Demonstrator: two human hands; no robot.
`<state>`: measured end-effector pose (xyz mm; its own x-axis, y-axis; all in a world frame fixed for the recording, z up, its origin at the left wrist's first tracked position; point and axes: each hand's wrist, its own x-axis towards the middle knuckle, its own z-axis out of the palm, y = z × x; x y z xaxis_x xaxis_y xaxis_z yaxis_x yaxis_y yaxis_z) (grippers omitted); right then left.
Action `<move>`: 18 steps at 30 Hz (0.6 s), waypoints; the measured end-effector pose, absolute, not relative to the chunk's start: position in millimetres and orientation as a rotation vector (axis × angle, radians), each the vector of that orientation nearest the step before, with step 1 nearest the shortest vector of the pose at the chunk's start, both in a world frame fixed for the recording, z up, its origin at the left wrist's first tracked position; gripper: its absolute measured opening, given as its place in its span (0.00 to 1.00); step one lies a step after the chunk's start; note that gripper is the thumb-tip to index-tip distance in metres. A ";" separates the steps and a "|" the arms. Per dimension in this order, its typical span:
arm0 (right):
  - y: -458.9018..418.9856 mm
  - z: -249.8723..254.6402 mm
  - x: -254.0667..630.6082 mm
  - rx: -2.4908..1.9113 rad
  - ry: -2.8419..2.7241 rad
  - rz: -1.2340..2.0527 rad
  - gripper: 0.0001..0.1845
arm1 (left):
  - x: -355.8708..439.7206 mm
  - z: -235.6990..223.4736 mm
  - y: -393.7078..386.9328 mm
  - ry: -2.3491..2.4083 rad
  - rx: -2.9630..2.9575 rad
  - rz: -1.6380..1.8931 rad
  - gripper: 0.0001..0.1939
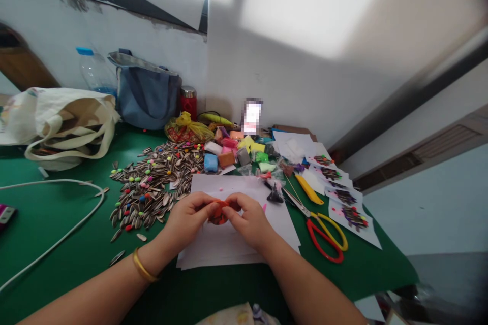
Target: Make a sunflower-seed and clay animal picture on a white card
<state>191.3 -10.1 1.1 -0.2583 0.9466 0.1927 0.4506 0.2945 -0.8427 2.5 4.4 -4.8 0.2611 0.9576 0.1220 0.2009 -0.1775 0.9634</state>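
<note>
Orange piece: a small orange piece (218,213) with darker patches, held above the white paper (236,254) in front of the person; its exact form is too small and too covered by fingers to tell.
Left hand: the left hand (192,216) is closed in a pinch, thumb and fingertips on the left edge of the orange piece.
Right hand: the right hand (249,218) is likewise closed, pinching the right edge.
Weight: judged light; fingertip support appears sufficient.
Stiffness: judged soft and easily dented; stiffness cannot be confirmed from this view.
Grip points: opposite outer edges, thumb against fingertips, with light and even pressure. Avoid pressing the middle, which could deform.
Surface: slip or tack cannot be told.
Paper: several loose sheets lie overlapped on the green worktop (163,294).
Left of paper: a spread of striped seeds (152,177) mixed with small coloured pellets (138,179).
Beyond paper: wrapped coloured blocks (211,163), soft in appearance.
Right of paper: scissors (300,205) with red and yellow handles, beside a yellow cutter (308,189); further right, white cards (371,236) bearing dark, seed-like pieces and coloured dots.
</note>
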 end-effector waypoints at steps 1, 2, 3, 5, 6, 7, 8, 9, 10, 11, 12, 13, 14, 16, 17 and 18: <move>-10.0 0.4 191.7 -1.242 -1.840 0.861 0.05 | 2.9 -5.3 4.3 1.101 1.578 1.021 0.10; -9.9 -0.3 192.1 -1.233 -1.847 0.843 0.05 | 3.4 -5.7 4.0 1.096 1.569 1.024 0.10; -9.8 -0.9 192.4 -1.229 -1.859 0.822 0.05 | 3.9 -5.9 3.7 1.089 1.566 1.024 0.09; -9.6 -1.5 192.6 -1.233 -1.884 0.792 0.05 | 4.5 -5.9 3.2 1.072 1.580 1.009 0.09; -9.6 -1.5 192.6 -1.236 -1.890 0.786 0.05 | 4.5 -5.7 3.0 1.062 1.590 0.995 0.09; -9.6 -1.4 192.4 -1.238 -1.889 0.787 0.05 | 4.4 -5.5 3.0 1.057 1.590 0.986 0.09; -9.6 -1.1 192.2 -1.240 -1.881 0.794 0.05 | 4.1 -5.3 3.1 1.063 1.577 0.988 0.09; -9.6 -0.6 192.0 -1.241 -1.871 0.808 0.05 | 3.8 -5.3 3.4 1.074 1.553 0.998 0.10; -9.7 0.0 191.7 -1.244 -1.863 0.830 0.05 | 3.6 -5.4 3.7 1.086 1.518 1.010 0.10; -9.7 0.7 191.5 -1.247 -1.861 0.857 0.05 | 3.4 -5.7 4.1 1.097 1.476 1.027 0.11; -9.8 1.3 191.3 -1.251 -1.864 0.883 0.06 | 3.4 -6.2 4.5 1.104 1.436 1.043 0.11; -9.8 1.9 191.2 -1.254 -1.870 0.903 0.06 | 3.6 -6.6 4.8 1.102 1.407 1.053 0.12; -9.8 2.4 191.1 -1.254 -1.877 0.912 0.05 | 4.1 -7.0 4.8 1.090 1.392 1.053 0.12; -9.8 2.6 191.2 -1.253 -1.884 0.895 0.06 | 5.8 -7.2 4.3 1.048 1.396 1.032 0.11; -9.8 2.4 191.3 -1.254 -1.887 0.880 0.06 | 6.9 -6.9 3.6 1.028 1.403 1.015 0.10; -9.9 2.0 191.4 -1.254 -1.893 0.869 0.06 | 8.1 -6.4 2.9 1.012 1.406 0.997 0.09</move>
